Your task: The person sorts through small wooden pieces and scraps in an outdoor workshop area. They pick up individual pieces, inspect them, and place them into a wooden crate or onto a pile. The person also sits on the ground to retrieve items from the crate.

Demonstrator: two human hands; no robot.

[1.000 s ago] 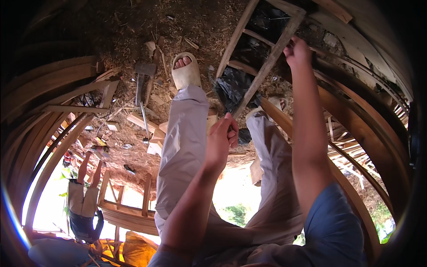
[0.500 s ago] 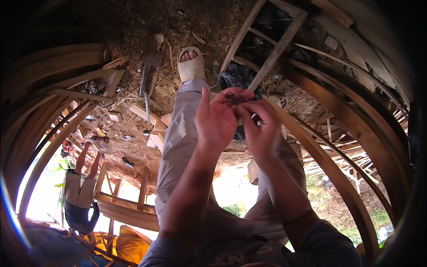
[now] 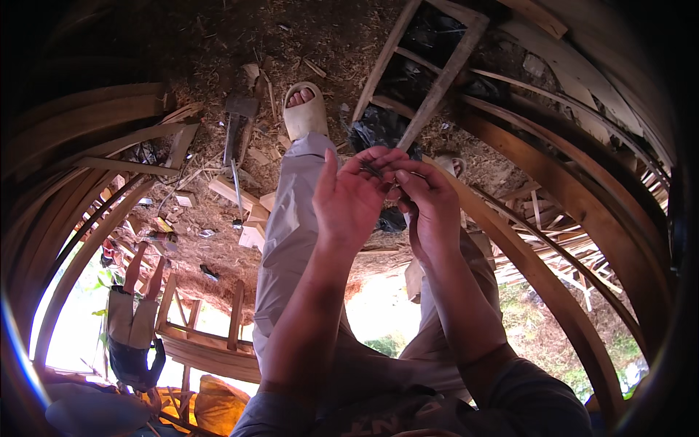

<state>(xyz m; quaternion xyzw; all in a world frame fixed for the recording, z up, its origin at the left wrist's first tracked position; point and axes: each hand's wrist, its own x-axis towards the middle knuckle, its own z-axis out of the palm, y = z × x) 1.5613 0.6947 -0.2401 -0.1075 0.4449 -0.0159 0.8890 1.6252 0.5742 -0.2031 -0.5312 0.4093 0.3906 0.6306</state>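
Note:
My left hand (image 3: 342, 193) is palm up, its fingers curled into a shallow cup and the thumb standing apart. Several thin, dark, nail-like pieces (image 3: 370, 170) lie across its fingers. Over them, my right hand (image 3: 431, 193) has thumb and forefinger pinched together at the left fingertips. Whatever sits in that pinch is too small to make out. Both hands are held above the ground between my legs, close to a crumpled black plastic bag (image 3: 378, 130) beyond the fingers.
A hammer-like tool (image 3: 241, 108) lies on shaving-strewn ground beside wood blocks (image 3: 253, 234). At upper right is a wooden frame (image 3: 448, 80). Curved timber ribs (image 3: 539, 280) rise on both sides. Another person (image 3: 132, 320) stands at the far left, near a stack of curved boards (image 3: 211, 353).
My right fingers have shifted slightly and closed more tightly near the left fingertips. The dark pieces show more clearly now. The whole view has moved slightly.

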